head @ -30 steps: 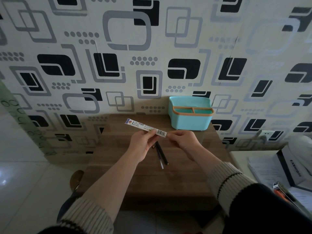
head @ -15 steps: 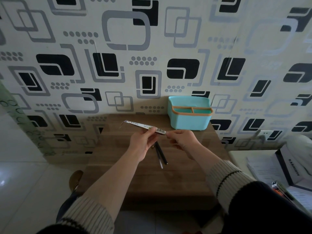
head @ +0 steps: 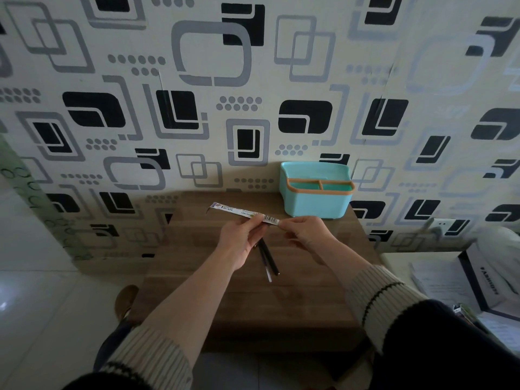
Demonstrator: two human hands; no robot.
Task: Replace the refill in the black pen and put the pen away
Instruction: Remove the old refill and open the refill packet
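Observation:
A long white refill packet [head: 239, 211] with a barcode end is held above the wooden table [head: 247, 311]. My left hand [head: 239, 239] grips it near the middle and my right hand [head: 302, 230] pinches its barcode end. Below my hands, the black pen barrel [head: 270, 260] lies on the table with a thin refill [head: 266, 270] beside it; their upper ends are hidden by my left hand. A teal organiser box [head: 316, 204] with an orange rim and dividers stands at the table's back right against the wall.
The patterned wall rises right behind the table. To the right stands a lower white surface with papers [head: 439, 285] and a black-edged box [head: 489, 282]. A brown shoe [head: 126, 301] rests on the tiled floor left of the table.
The packet has twisted slightly in my hands, showing edge-on half a second ago and its flat face again now. Both hands stay in nearly the same place.

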